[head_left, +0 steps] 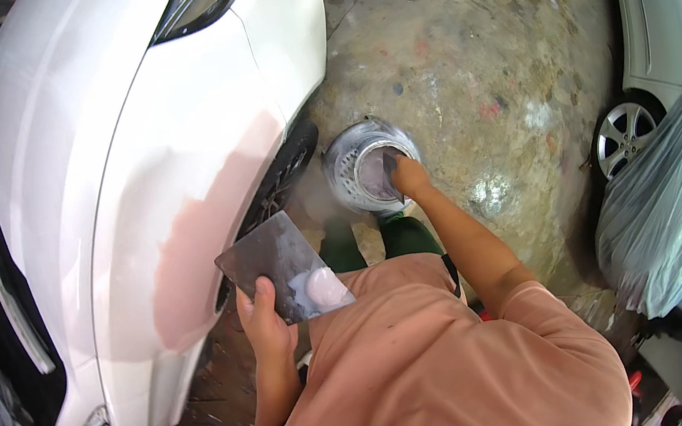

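My left hand (265, 321) grips a flat grey mixing board (266, 259) by its near edge, thumb on top. A lump of pale pink filler paste (326, 288) sits on the board's right corner, with smears around it. My right hand (410, 176) is closed around a dark, flat putty spreader (390, 166), held at the mouth of an open round tin (350, 183) with greyish-pink paste inside. Left of the board, a matt pink patch (196, 254) covers part of the white car's fender (138, 200).
The car's front tyre (291, 166) shows beneath the fender. On the right stand another car with a silver wheel (625, 134) and a hanging translucent plastic sheet (670, 205). Stained concrete floor (481, 84) lies between the cars.
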Demonstrator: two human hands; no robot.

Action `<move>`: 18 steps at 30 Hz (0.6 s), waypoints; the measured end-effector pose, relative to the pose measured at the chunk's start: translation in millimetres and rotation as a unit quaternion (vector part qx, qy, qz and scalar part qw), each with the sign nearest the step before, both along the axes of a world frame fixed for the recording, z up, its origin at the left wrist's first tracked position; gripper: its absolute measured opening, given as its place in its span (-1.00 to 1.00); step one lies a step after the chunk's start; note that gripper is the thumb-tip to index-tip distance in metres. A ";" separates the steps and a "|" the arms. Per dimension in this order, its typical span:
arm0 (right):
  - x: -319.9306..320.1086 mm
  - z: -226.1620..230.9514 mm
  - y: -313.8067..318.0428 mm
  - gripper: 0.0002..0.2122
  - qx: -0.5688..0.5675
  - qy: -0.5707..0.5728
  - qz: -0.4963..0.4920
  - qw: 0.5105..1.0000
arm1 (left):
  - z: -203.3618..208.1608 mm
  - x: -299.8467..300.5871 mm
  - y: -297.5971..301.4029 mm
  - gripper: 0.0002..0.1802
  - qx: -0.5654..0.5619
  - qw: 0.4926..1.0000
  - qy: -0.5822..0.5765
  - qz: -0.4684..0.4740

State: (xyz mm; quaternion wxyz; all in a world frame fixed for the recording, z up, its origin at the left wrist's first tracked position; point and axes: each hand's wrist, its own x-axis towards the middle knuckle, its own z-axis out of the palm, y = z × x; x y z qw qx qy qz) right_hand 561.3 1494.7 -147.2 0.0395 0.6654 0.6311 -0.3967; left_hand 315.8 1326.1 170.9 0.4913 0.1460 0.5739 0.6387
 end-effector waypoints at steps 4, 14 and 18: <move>-22.8 9.0 4.3 -0.69 0.018 0.009 -0.019 1.000 | -2.7 -41.7 15.8 -0.46 0.001 0.999 -0.011 -0.047; -47.0 -50.4 8.2 -0.73 -0.030 -0.122 -0.077 0.989 | -6.9 -127.1 38.7 -0.37 -0.052 0.988 -0.016 -0.143; -53.1 -66.3 12.3 -0.75 -0.026 -0.155 -0.083 0.984 | -5.3 -148.1 32.6 -0.37 -0.086 0.985 -0.024 -0.151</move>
